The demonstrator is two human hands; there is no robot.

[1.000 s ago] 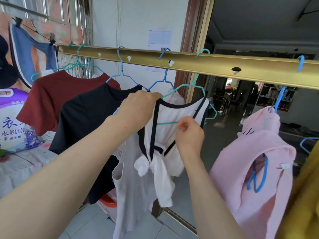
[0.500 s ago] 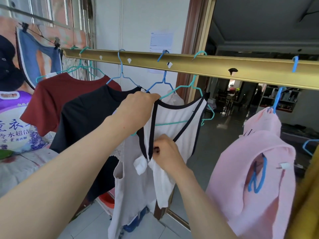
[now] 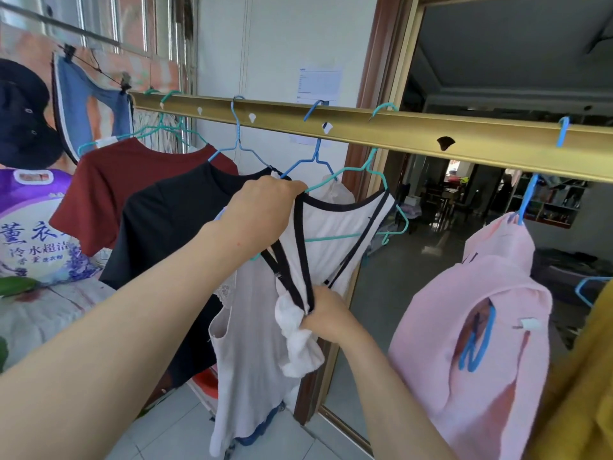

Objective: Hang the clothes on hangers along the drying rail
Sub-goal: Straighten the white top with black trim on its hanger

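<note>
Under gold rail [image 3: 381, 131], left hand [image 3: 265, 210] and right hand [image 3: 326, 317] on black-trimmed white top [image 3: 338, 224]

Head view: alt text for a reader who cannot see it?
A left hand grips the strap of a white, black-trimmed tank top on a teal hanger; the right hand pinches its bunched fabric below. On the gold drying rail, a red T-shirt and a black T-shirt hang to its left, a pink garment to its right.

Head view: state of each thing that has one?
left hand, grips strap of white top at teal hanger
right hand, grips white top's bunched lower part
white top, on teal hanger, held by both hands
teal hanger, hooked on rail
black shirt, hanging
red shirt, hanging
pink garment, hanging on blue hanger
</note>
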